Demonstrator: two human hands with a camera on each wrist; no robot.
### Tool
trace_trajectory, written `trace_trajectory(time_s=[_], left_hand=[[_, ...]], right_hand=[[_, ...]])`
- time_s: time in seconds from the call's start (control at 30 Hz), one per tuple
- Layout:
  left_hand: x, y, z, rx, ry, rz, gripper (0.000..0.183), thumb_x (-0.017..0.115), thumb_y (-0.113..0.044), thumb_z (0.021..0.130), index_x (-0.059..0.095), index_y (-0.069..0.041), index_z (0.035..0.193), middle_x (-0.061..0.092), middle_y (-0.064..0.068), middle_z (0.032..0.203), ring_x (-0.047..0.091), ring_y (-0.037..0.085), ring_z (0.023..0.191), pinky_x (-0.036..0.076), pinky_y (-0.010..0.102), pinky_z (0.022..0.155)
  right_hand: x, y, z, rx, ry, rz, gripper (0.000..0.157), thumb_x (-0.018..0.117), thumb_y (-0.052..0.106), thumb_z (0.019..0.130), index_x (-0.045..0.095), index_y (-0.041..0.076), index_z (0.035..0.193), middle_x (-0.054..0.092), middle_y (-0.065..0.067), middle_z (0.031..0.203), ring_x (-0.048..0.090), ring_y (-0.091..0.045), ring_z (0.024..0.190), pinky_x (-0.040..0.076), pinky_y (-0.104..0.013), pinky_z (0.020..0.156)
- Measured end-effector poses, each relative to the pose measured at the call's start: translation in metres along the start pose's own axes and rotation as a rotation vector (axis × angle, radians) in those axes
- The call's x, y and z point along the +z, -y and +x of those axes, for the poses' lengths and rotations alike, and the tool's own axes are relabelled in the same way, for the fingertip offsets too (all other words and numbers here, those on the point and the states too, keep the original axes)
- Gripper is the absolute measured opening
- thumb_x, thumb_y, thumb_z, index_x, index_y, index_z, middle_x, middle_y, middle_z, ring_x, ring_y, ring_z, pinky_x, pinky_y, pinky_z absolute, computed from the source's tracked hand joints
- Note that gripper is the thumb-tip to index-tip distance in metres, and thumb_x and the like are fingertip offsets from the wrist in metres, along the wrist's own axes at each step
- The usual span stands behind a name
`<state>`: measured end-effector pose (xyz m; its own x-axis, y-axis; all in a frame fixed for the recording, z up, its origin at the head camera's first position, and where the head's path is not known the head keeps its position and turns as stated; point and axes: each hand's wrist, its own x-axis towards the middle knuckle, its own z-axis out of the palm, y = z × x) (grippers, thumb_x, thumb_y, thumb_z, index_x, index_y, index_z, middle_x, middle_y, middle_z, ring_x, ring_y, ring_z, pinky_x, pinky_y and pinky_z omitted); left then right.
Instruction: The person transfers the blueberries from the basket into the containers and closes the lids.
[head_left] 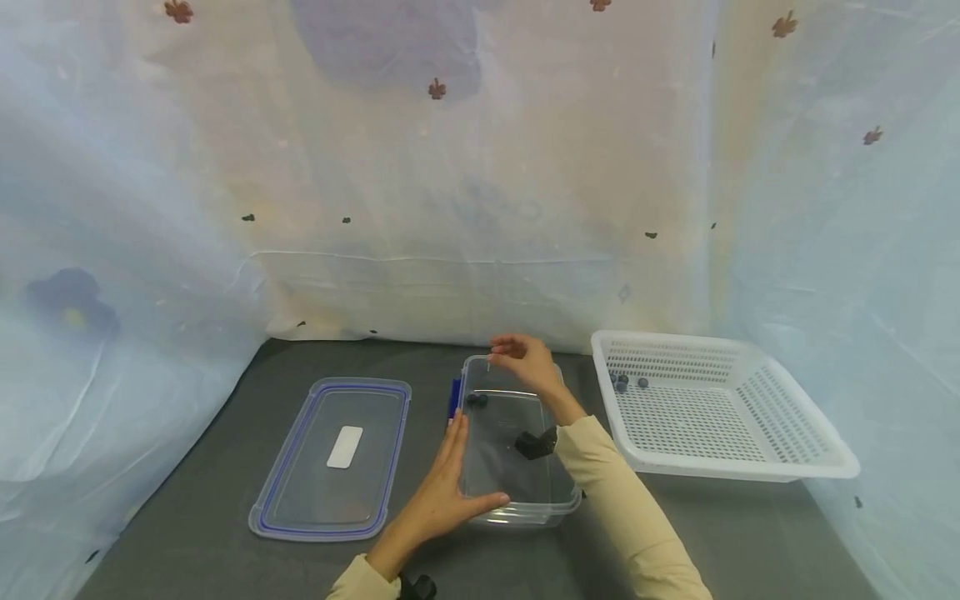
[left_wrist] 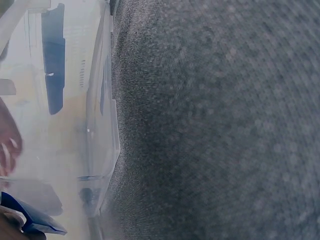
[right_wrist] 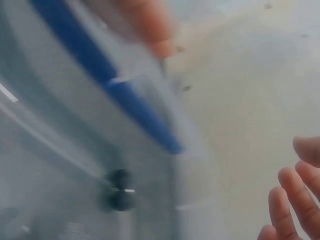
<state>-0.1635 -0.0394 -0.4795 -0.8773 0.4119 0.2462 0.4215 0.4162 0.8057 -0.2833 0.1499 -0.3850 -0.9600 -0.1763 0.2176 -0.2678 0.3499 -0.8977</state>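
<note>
A clear plastic container (head_left: 517,504) with a blue side clip (right_wrist: 75,47) stands in front of me. Two dark, round blueberries (head_left: 477,400) lie in its far left corner. My left hand (head_left: 442,492) rests along the container's near left corner, fingers straight on the side and thumb across the front rim. Over the far end of the container hovers my right hand (head_left: 525,364), its fingers loosely bent. Nothing shows between those fingers (right_wrist: 290,200) in the right wrist view.
A white perforated basket (head_left: 817,454) on the right holds several blueberries (head_left: 642,382) at its left end. On the left, a clear lid (head_left: 337,500) with a blue seal and white label lies flat on the dark grey table (head_left: 217,517). Patterned sheeting (head_left: 480,292) closes off the back and sides.
</note>
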Motion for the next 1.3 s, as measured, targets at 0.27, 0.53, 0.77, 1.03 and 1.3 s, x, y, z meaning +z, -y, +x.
trace_trajectory(time_s=[0.27, 0.53, 0.77, 1.03, 1.3], left_hand=[[0.002, 0.0, 0.0, 0.002, -0.013, 0.018, 0.121, 0.077, -0.055, 0.075, -0.003, -0.014, 0.156, -0.008, 0.011, 0.161, -0.001, 0.035, 0.145, 0.017, 0.064, 0.108], [0.002, 0.001, -0.001, 0.007, -0.034, 0.021, 0.122, 0.078, -0.055, 0.074, -0.001, -0.013, 0.157, -0.006, 0.01, 0.161, 0.0, 0.034, 0.145, 0.017, 0.062, 0.108], [0.003, 0.002, -0.001, -0.007, -0.031, 0.022, 0.122, 0.077, -0.057, 0.074, -0.002, -0.017, 0.157, -0.006, 0.008, 0.162, 0.001, 0.033, 0.145, 0.019, 0.063, 0.107], [0.005, 0.002, -0.001, 0.013, -0.039, 0.025, 0.121, 0.078, -0.056, 0.074, 0.003, -0.01, 0.157, -0.004, 0.011, 0.162, 0.002, 0.034, 0.144, 0.019, 0.064, 0.107], [0.005, 0.003, -0.002, 0.0, -0.036, 0.036, 0.121, 0.077, -0.058, 0.073, 0.0, -0.016, 0.157, -0.004, 0.005, 0.162, -0.001, 0.026, 0.145, 0.018, 0.06, 0.109]], right_hand=[[-0.058, 0.009, -0.007, -0.094, -0.25, -0.012, 0.031, 0.072, 0.013, 0.089, 0.066, -0.001, 0.116, 0.068, -0.017, 0.104, 0.064, -0.025, 0.096, 0.05, -0.03, 0.078], [-0.115, -0.006, -0.015, -0.017, -0.569, -0.002, 0.029, 0.074, 0.02, 0.088, 0.07, 0.0, 0.11, 0.069, 0.005, 0.087, 0.06, -0.01, 0.086, 0.045, -0.023, 0.074], [-0.16, -0.049, -0.021, 0.134, -0.748, -0.026, 0.03, 0.072, 0.024, 0.089, 0.071, 0.001, 0.108, 0.063, 0.014, 0.077, 0.056, -0.008, 0.081, 0.043, -0.024, 0.07], [-0.188, -0.095, -0.038, 0.391, -0.767, -0.152, 0.037, 0.066, 0.026, 0.092, 0.067, 0.0, 0.118, 0.066, -0.004, 0.096, 0.055, -0.013, 0.084, 0.044, -0.028, 0.071], [-0.19, -0.109, -0.04, 0.494, -0.691, -0.189, 0.039, 0.063, 0.021, 0.093, 0.062, -0.005, 0.123, 0.057, -0.023, 0.128, 0.047, -0.036, 0.119, 0.038, -0.05, 0.098]])
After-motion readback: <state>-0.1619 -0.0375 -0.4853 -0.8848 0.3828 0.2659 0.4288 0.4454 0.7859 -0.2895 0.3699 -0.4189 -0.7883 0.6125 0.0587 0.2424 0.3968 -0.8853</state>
